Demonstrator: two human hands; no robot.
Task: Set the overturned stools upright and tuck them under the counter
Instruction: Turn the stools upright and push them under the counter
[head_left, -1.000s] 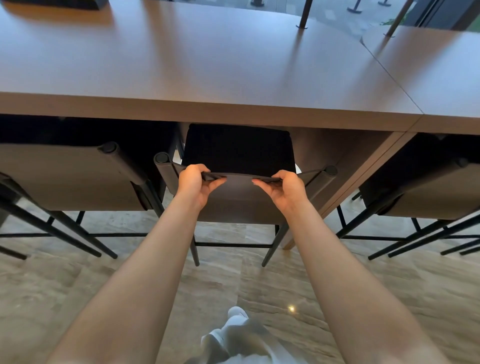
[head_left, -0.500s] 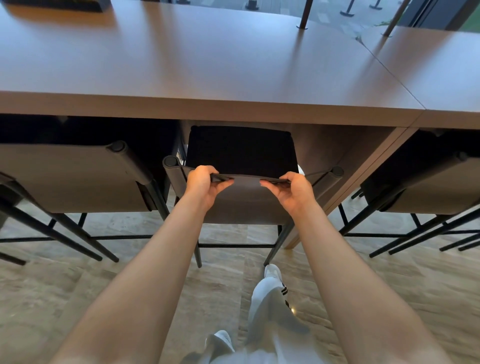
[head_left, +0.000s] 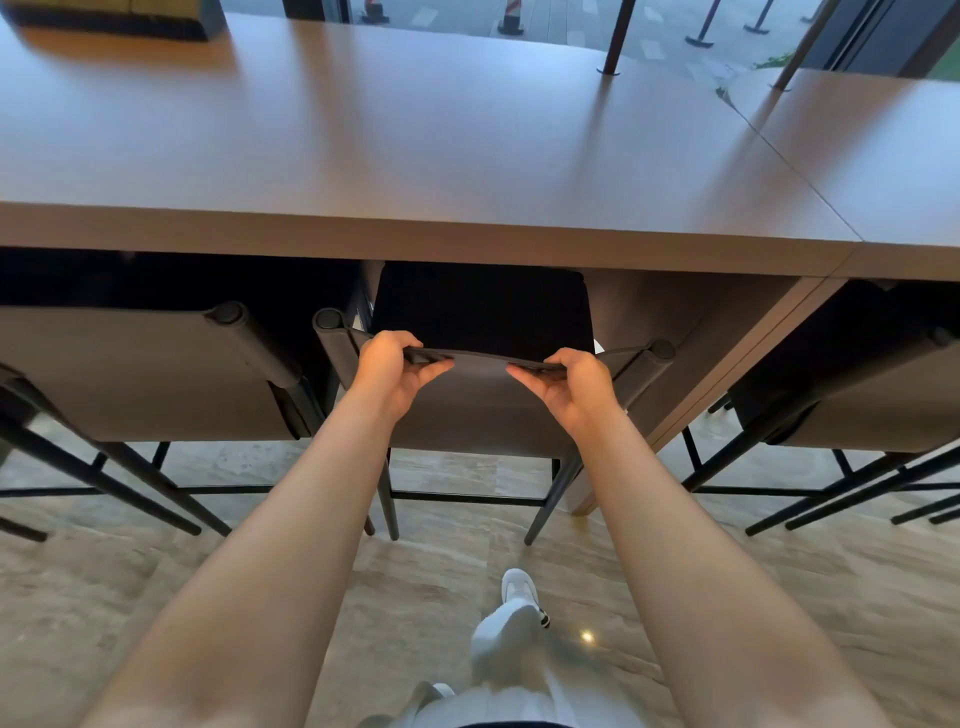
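An upright stool (head_left: 480, 410) with a dark seat and a brown sling backrest stands in front of me, its seat partly under the brown counter (head_left: 415, 156). My left hand (head_left: 392, 371) grips the top edge of the backrest on the left. My right hand (head_left: 569, 382) grips the same edge on the right. Both thumbs lie over the edge on my side. The stool's black legs rest on the stone floor.
Another upright stool (head_left: 156, 374) stands tucked at the left, and a third stool (head_left: 872, 400) at the right under the adjoining counter (head_left: 883, 156). A counter side panel (head_left: 727, 374) descends right of the middle stool. A dark box (head_left: 119, 18) sits far left on top. My white shoe (head_left: 519, 597) is on the floor.
The stool has slid a little further under the counter with both hands still on its backrest. My right foot has stepped forward.
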